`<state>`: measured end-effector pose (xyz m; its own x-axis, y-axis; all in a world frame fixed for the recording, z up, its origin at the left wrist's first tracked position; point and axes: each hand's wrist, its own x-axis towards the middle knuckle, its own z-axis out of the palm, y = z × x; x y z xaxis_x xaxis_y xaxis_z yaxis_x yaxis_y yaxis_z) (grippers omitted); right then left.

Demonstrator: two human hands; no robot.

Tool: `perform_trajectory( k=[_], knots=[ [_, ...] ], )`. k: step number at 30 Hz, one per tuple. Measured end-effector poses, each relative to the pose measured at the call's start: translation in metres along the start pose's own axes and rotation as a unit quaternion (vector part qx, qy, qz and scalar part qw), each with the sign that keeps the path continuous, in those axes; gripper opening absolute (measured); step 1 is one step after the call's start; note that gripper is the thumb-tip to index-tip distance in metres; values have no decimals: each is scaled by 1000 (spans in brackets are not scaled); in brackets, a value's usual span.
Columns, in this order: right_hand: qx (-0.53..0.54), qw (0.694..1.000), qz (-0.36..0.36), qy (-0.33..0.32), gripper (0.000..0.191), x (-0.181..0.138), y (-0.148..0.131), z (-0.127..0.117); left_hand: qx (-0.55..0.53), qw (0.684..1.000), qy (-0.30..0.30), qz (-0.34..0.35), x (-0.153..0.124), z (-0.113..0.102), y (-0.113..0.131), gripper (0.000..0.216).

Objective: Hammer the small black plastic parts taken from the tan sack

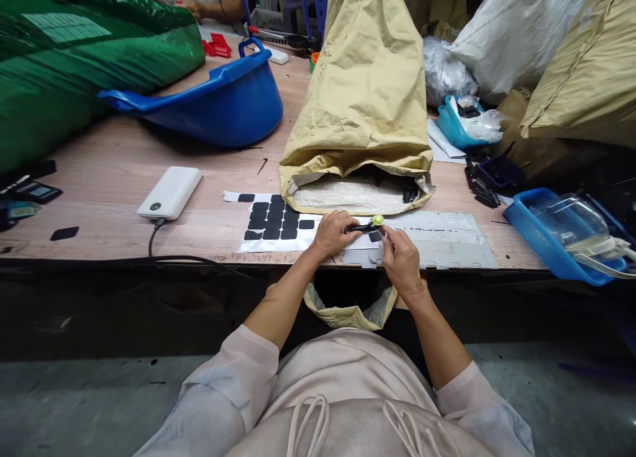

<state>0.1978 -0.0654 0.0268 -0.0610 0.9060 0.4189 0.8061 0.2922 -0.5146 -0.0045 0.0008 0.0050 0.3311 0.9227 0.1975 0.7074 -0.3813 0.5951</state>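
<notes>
Left hand (335,234) grasps a slim black part (361,228), and the right hand (400,258) pinches its other end, just below a yellow-green disc (378,220). This part is held just in front of the mouth of the tan sack (368,79), which lies on the table as landmark for the rest. Pale lining shows inside that mouth, with small black pieces (410,191) at its right side; deeper in, it is too dark to tell.

Under the hands, before the sack, are a sheet of black stickers (271,225) and a grey board (442,242). Nearer the person than the sack, a lined tan bag (342,314) gapes on the lap, its inside dark. Left of the sack stand a white power bank (169,192) with a cable plugged in and, farther back, a blue tub (223,106) whose contents are hidden by its wall. Right of the sack, a turquoise basin (453,129) holds clear plastic bags and something dark. Farther right of the sack and nearer the person, a blue tray (541,245) carries a clear plastic piece (571,222) and a pale strap-like item (601,248).
</notes>
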Motion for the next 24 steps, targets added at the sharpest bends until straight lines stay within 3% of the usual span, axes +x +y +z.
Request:
perform_trajectory(
  k=[4, 10, 18, 24],
  knots=[
    [3, 1000, -4, 3, 37, 4, -8, -3, -8, 1000, 3, 3, 0, 1, -1, 16],
    [-4, 999, -25, -47, 38, 0, -15, 10, -17, 1000, 1, -7, 1, 0, -2, 16],
    [-129, 991, 16, 24, 38, 32, 17, 9, -33, 999, 6, -12, 1, -1, 0, 16],
    [-218, 976, 19, 9, 40, 41, 35, 19, -31, 999, -5, -7, 0, -3, 0, 16]
  ],
)
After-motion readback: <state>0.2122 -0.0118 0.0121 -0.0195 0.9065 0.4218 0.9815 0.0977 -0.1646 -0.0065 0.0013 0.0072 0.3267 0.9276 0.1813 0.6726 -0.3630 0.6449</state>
